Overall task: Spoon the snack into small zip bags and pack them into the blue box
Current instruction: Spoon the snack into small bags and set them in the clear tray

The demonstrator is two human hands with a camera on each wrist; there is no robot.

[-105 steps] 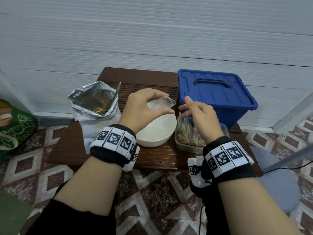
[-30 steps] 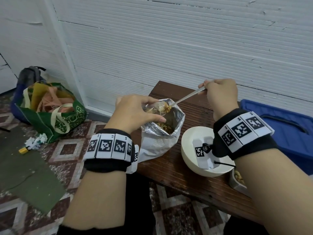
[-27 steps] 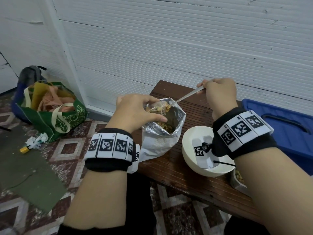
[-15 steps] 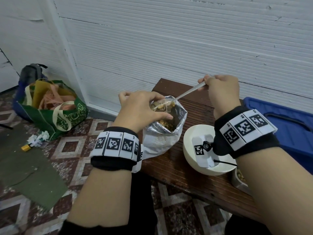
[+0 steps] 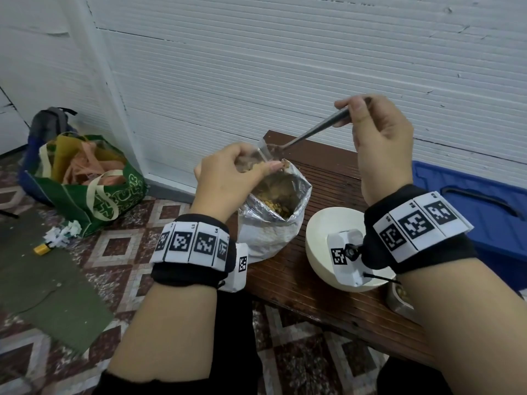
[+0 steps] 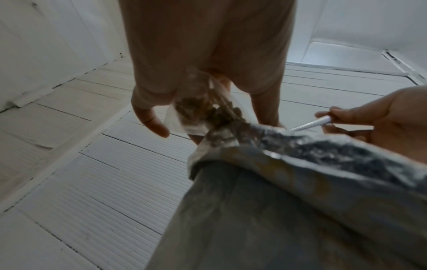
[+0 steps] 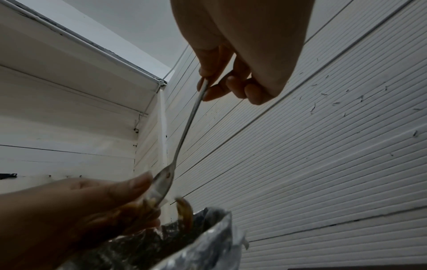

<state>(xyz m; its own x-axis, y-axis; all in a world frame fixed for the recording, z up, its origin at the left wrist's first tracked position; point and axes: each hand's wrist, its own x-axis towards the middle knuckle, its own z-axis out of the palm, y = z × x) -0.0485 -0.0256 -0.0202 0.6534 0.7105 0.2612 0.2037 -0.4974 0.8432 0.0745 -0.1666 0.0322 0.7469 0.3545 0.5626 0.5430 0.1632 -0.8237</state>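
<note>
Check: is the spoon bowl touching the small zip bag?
Touching. In the right wrist view the spoon has its bowl tipped inside the mouth of the small zip bag, which the left hand pinches.

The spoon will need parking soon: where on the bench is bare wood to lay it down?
Bare wood lies behind the white bowl, between the foil snack bag and the blue box. The front edge is crowded by bag, bowl and a metal tin.

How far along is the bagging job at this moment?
Done: filled bags sit in the clear tub. In hand: left hand holds a zip bag over the foil pouch; right hand tips in the spoon. Left: sealing, and packing the lidded blue box.
</note>
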